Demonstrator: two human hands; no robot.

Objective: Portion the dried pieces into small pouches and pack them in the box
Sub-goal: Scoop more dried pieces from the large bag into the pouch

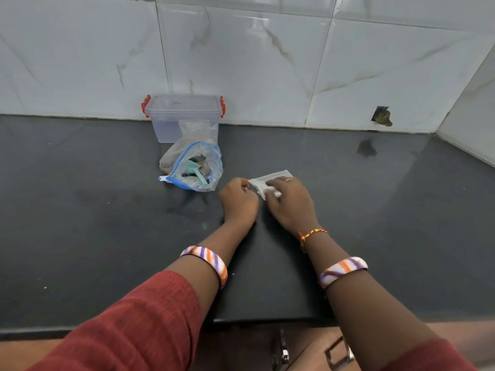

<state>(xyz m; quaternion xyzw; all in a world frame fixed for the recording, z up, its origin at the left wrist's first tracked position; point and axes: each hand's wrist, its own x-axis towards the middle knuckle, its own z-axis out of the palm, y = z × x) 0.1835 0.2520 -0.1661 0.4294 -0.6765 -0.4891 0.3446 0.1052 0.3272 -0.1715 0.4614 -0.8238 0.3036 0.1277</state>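
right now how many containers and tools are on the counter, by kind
clear plastic box with red latches: 1
large zip bag: 1
small pouches, flat stack under the right hand, number unclear: 1 stack
teal scoop in the zip bag: 1
total: 4

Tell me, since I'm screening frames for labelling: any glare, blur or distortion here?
Head view: glare streaks on the glossy wall tiles; wide-angle bending curves the counter edge; the hands, left and right, and the small pouch look slightly soft; the zip bag stays readable.
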